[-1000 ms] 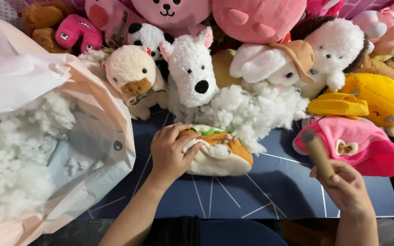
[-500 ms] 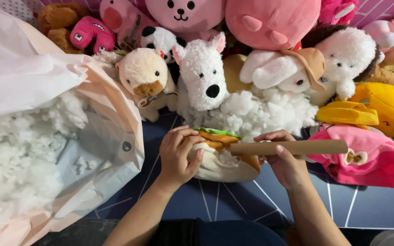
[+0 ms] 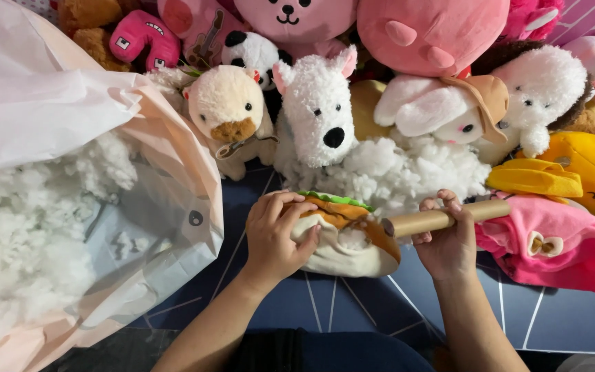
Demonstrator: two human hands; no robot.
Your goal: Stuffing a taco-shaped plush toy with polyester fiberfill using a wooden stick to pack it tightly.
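Observation:
A burger-shaped plush toy [image 3: 352, 242], cream, brown and green, lies on the dark blue mat [image 3: 352, 313]. My left hand [image 3: 278, 238] presses down on its left side and grips it. My right hand [image 3: 449, 238] is closed around a tan wooden stick [image 3: 442, 219] held level, its left tip at the toy's opening where white filling shows. A heap of loose white stuffing [image 3: 397, 172] lies just behind the toy.
A large translucent bag [image 3: 70, 207] full of white stuffing fills the left side. Several plush animals crowd the back: a white dog [image 3: 321, 110], a capybara [image 3: 228, 114], pink toys [image 3: 435, 34], a yellow toy [image 3: 587, 169] and a pink one [image 3: 552, 244] at right.
My right hand brought the stick from the far right, turned it level and moved its tip to the toy's opening. My left hand stayed on the toy.

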